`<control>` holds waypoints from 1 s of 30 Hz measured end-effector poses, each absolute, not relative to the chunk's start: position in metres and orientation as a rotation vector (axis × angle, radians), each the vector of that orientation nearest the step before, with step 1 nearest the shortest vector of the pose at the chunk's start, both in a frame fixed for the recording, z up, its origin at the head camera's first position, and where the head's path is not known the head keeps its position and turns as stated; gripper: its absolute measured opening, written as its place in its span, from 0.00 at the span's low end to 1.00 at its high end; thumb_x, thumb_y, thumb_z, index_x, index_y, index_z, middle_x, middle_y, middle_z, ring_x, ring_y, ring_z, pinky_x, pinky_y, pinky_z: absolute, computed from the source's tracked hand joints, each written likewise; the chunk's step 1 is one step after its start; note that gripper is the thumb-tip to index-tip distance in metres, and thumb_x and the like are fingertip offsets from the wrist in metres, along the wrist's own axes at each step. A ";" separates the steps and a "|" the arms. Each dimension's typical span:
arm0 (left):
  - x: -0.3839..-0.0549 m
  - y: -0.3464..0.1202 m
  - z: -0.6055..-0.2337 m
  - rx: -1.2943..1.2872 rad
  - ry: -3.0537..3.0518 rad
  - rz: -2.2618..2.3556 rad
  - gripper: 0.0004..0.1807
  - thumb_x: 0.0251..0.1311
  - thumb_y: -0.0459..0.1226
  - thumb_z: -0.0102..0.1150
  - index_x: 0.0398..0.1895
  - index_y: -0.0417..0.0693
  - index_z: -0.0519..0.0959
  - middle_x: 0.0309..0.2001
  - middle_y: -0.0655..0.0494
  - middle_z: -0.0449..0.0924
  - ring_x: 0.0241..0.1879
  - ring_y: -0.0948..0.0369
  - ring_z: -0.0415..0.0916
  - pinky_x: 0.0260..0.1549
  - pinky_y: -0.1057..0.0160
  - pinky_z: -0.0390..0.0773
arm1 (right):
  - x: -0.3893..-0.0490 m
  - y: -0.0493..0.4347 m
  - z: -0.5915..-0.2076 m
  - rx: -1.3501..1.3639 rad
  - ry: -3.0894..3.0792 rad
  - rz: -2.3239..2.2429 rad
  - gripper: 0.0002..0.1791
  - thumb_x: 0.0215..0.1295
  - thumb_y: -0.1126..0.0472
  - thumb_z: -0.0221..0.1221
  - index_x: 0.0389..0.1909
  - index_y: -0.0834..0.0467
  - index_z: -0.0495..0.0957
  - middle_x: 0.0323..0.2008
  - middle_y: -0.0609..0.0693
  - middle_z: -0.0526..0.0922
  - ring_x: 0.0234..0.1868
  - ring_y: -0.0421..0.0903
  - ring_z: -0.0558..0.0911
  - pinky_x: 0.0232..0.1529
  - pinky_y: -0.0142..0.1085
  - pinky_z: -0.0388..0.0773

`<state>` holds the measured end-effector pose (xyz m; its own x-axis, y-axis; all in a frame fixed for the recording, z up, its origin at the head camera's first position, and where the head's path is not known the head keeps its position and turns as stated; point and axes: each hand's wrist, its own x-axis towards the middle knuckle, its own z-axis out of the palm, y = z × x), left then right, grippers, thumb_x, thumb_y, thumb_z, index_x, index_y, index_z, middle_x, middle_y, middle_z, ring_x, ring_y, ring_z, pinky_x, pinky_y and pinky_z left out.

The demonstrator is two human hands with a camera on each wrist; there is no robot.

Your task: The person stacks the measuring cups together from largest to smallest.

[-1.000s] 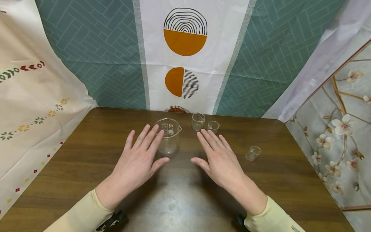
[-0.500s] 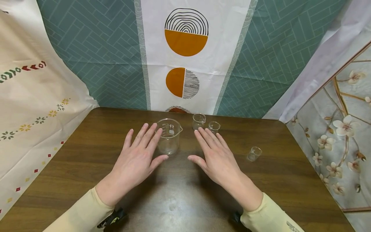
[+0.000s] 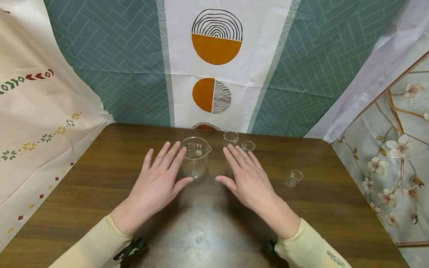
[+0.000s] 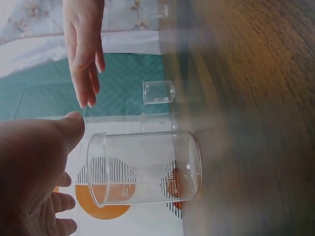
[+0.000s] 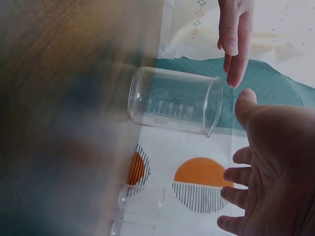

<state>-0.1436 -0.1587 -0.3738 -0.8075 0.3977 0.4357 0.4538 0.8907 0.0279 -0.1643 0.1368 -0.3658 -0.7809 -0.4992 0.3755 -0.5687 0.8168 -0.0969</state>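
Left hand [image 3: 156,182] and right hand [image 3: 249,181] hovered outstretched, holding nothing; large beaker [image 3: 198,166] ahead, nearer the left. Looked pre-grasp; next move likely called for curling round it.

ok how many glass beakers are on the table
4: a large beaker near the left hand, a mid-sized beaker and a small beaker beyond the right hand, and another beaker to that hand's right. None seems hidden, though the hands block some tabletop.
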 end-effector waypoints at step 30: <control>-0.154 -0.163 -0.374 -0.599 -2.629 -0.198 0.47 0.75 0.59 0.66 0.85 0.40 0.64 0.85 0.39 0.59 0.84 0.39 0.55 0.77 0.26 0.54 | -0.183 0.127 -0.365 0.800 -2.697 0.260 0.47 0.81 0.35 0.60 0.87 0.59 0.60 0.86 0.56 0.62 0.86 0.58 0.60 0.85 0.58 0.51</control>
